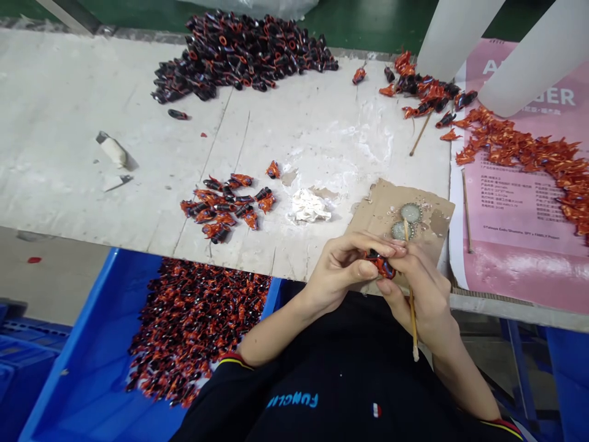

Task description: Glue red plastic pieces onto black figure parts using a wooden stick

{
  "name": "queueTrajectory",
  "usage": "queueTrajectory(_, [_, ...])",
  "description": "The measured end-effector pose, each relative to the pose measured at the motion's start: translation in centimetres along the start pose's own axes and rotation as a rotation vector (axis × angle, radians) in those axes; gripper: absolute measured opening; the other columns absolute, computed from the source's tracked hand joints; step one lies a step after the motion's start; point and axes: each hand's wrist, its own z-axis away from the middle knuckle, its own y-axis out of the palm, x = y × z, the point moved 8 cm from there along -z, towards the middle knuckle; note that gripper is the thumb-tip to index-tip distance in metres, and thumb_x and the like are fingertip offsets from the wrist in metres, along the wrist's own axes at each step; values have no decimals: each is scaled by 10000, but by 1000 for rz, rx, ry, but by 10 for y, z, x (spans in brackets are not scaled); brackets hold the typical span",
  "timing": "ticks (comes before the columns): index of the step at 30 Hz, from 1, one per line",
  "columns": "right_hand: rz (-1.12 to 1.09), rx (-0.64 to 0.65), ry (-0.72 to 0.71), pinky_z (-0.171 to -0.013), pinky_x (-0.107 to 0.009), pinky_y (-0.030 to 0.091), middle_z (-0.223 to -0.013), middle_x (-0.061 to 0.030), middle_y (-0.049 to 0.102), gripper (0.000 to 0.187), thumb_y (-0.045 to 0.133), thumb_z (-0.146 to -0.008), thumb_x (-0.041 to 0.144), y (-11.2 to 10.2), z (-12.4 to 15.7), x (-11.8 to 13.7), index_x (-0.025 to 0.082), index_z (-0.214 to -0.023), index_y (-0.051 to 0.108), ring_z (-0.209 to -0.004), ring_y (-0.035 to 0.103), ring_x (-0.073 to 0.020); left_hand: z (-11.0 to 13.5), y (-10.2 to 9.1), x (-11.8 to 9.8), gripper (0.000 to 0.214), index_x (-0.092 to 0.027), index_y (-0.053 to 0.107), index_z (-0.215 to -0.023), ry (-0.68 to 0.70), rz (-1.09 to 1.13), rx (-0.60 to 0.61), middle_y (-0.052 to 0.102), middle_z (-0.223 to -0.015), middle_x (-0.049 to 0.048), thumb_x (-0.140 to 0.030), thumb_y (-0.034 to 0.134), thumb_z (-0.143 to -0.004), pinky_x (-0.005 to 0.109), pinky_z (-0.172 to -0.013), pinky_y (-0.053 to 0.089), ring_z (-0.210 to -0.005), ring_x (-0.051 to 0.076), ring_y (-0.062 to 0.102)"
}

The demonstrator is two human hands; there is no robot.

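Note:
In front of my chest, my left hand (338, 267) is closed around a small glossy red-and-black plastic part (384, 266). The fingertips of my right hand (423, 285) meet the same part from the other side. A thin wooden stick (413, 328) runs through my right hand, its whitish lower tip hanging toward my body. Just beyond my hands lies a piece of brown cardboard (435, 215), with two round blobs of clear, gel-like material (411, 213) on it. My fingers hide much of the held part.
Black parts (248, 55) are heaped at the table's back. Joined red-black pieces (225, 205) lie beside crumpled white tissue (310, 205). Orange-red parts (529, 147) cover a pink printed sheet (519, 264). A blue bin (99, 344) full of pieces stands below the edge. White tubes (460, 37) overhang the back right.

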Motion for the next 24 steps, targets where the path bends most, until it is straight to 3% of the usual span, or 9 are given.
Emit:
queueTrajectory(4, [31,-17,-16,-743,-294,517,-856,-36,599,61,495,-971,211,-1,-1,2,183,-1018,524,-814,580,-163,0,-1,-1,95,-311,774,-881,-4,-20,0,765,-915,-12,-347,767,-794,335,-1034,521,-1012,178,703])
queueTrajectory(8, [24,-10,-34,-736,-284,496,-845,-37,586,62,465,-979,185,0,-2,4,171,-1009,517,-797,553,-157,-2,0,-8,127,-323,764,-922,83,-50,55,762,-915,-21,-327,769,-796,287,-1006,537,-1028,155,698])
queueTrajectory(12, [34,33,-51,-730,-294,482,-851,-49,589,122,411,-991,172,3,-3,3,157,-1048,518,-800,547,-169,-2,6,-27,241,-287,754,-981,227,-263,133,760,-947,2,-204,799,-759,266,-968,562,-1015,153,702])
queueTrajectory(18, [52,51,-95,-727,-313,485,-837,-49,596,208,370,-973,103,7,-2,4,168,-1118,502,-812,553,-193,3,14,-52,278,-179,746,-958,411,-671,95,761,-928,62,-155,832,-694,246,-876,595,-933,169,718])
queueTrajectory(24, [45,58,-95,-716,-313,482,-854,-52,584,215,371,-963,93,10,-1,2,172,-1114,500,-815,546,-194,8,17,-58,245,-161,729,-941,463,-793,86,761,-928,72,-188,819,-715,241,-836,602,-914,169,721])
